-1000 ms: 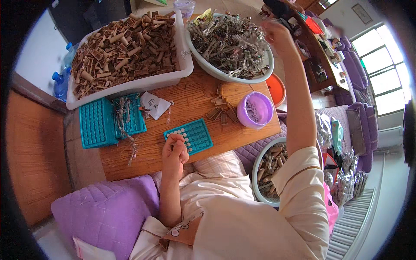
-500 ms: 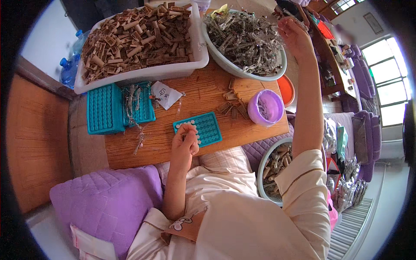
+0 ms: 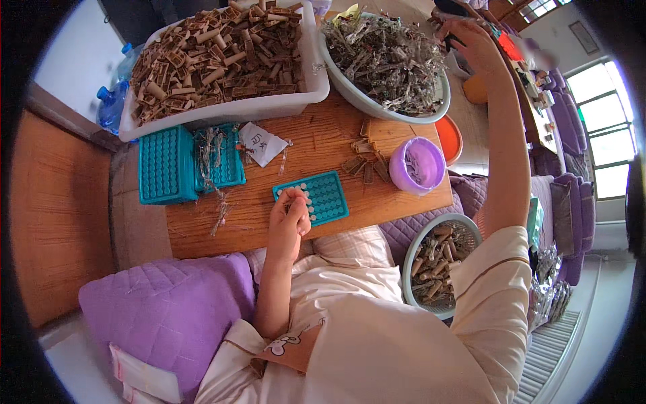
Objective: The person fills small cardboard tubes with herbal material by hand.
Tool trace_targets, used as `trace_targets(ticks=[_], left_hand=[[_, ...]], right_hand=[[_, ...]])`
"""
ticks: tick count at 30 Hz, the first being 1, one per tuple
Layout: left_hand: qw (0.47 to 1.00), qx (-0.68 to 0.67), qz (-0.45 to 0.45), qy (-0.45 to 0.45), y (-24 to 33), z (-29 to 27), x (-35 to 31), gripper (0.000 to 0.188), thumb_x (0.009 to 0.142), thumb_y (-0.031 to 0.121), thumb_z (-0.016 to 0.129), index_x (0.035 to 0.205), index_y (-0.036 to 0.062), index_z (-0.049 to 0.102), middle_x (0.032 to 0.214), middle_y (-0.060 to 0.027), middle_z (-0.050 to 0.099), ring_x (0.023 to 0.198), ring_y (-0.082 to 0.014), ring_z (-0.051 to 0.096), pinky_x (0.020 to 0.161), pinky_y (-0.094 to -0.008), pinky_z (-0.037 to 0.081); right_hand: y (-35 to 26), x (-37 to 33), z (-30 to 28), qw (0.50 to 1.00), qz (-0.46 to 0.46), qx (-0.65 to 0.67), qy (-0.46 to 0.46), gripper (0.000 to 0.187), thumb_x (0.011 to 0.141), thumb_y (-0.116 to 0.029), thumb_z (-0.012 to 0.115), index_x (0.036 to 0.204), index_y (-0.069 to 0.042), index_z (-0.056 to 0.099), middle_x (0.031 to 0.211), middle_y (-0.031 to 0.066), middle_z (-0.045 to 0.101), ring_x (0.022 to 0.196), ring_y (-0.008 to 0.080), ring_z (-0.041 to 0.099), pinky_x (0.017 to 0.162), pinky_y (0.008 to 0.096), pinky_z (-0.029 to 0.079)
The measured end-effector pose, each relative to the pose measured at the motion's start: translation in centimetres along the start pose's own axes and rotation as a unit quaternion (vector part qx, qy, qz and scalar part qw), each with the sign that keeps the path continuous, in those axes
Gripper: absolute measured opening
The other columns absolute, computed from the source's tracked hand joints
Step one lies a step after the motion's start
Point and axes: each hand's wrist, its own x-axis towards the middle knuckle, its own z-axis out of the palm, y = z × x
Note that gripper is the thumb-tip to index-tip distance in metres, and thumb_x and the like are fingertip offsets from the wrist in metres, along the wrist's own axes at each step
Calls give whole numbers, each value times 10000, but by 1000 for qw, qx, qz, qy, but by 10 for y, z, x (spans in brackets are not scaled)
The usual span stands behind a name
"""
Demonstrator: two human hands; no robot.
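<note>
My left hand (image 3: 289, 221) is closed, its fingers curled over the left end of a teal tray (image 3: 327, 199) with rows of round holes. What it holds, if anything, is hidden. White round pieces sit in some holes near that hand. My right arm stretches far forward on the right, and my right hand (image 3: 465, 39) hovers past the rim of a large pale basin (image 3: 441, 111) heaped with shiny clear-and-metallic strips (image 3: 387, 64). Its fingers are bent but apart, with nothing visible in them.
A white tub (image 3: 313, 94) of brown pieces stands at the back left. Before it are stacked teal trays (image 3: 165, 168) and a paper slip (image 3: 262, 143). Loose brown pieces (image 3: 367, 161) lie by a purple bowl (image 3: 418, 166). A basket (image 3: 441, 313) of brown pieces sits right, beside purple seating.
My right hand has swung outward to the right, away from the basin's edge, and its fingers have spread. My left hand stays by the teal tray.
</note>
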Motion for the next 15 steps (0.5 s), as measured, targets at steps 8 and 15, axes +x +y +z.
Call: trace_targets(ticks=[8, 15], left_hand=[[1000, -3, -4, -16, 2, 5, -3, 55, 829, 139, 477, 813, 93, 453, 554, 49, 371, 410, -15, 261, 370, -163, 203], [983, -48, 52, -167, 32, 31, -34, 139, 751, 150, 585, 749, 52, 487, 678, -7, 438, 517, -55, 354, 437, -185, 289]], right_hand=[[64, 24, -24, 925, 113, -348, 104, 452, 681, -422, 558, 968, -74, 580, 951, 143, 572, 898, 245, 547, 786, 317, 399], [32, -11, 30, 715, -192, -565, 363, 503, 770, -332, 529, 1133, -5, 409, 1007, 136, 506, 840, 258, 524, 772, 372, 395]])
